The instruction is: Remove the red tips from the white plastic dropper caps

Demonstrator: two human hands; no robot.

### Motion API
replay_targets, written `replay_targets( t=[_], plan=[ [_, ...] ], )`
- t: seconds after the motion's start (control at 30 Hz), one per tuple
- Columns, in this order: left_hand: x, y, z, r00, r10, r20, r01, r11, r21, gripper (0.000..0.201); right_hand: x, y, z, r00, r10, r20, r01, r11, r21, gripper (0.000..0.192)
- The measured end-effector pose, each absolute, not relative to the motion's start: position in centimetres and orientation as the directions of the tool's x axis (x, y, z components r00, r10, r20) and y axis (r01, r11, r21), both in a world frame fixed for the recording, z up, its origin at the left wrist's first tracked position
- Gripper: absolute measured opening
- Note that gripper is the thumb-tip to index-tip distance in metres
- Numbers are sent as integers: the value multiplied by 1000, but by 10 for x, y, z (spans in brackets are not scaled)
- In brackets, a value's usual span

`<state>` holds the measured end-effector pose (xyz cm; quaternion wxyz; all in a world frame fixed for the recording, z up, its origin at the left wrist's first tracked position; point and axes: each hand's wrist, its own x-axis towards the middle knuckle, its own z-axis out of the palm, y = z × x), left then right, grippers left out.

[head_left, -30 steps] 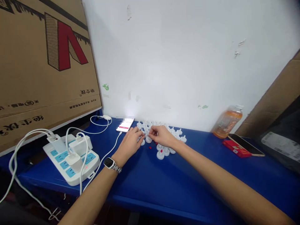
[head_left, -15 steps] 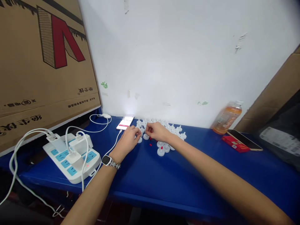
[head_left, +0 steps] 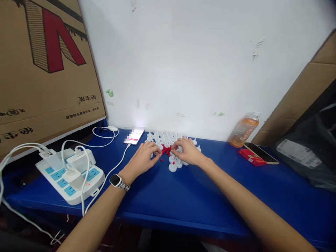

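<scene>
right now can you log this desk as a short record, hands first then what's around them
left hand: thumb and index close together, left of the red pile; grip contents unclear
right hand: fingers curled at the pile's right side; grip contents unclear
between hands: pile of small red pieces
behind pile: stemmed translucent white discs
nearest disc: red piece on top
left side: lit phone, power strip
right side: orange-drink bottle, red box, dark-screened phone

The small pieces [head_left: 166, 150] are red, the stemmed discs [head_left: 172, 167] white, the table [head_left: 168, 196] blue.
</scene>
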<state>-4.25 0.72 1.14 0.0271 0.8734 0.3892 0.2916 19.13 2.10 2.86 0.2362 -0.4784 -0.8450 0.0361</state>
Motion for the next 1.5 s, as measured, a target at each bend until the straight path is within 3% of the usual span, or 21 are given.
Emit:
replay_targets(
  t=[0.3,0.47,0.67,0.77,0.87,0.97,1.17,1.5],
  plan=[
    [-32,3,10,571,691,443,682,-700,214,15,196,12,32,-418,847,328,790,517,-330,34],
    [-31,-1,13,548,693,469,673,-698,246,16,194,12,30,-442,835,328,754,544,-368,22],
    [-26,-7,12,490,715,498,652,-680,335,29,165,9,44,-312,855,414,539,518,-664,20],
    [-31,-2,10,477,768,427,629,-637,445,24,153,10,42,-289,861,419,464,509,-725,24],
    [-38,3,10,450,833,321,663,-553,504,20,153,11,34,-286,864,415,571,501,-650,25],
    [-43,2,14,455,856,245,695,-513,503,13,156,11,28,-390,859,331,685,511,-519,15],
    [-43,-3,14,455,859,233,744,-511,430,9,148,14,29,-481,859,176,769,510,-386,5],
    [-42,1,8,458,855,242,701,-516,492,8,153,13,23,-517,830,210,714,554,-428,8]
  ],
)
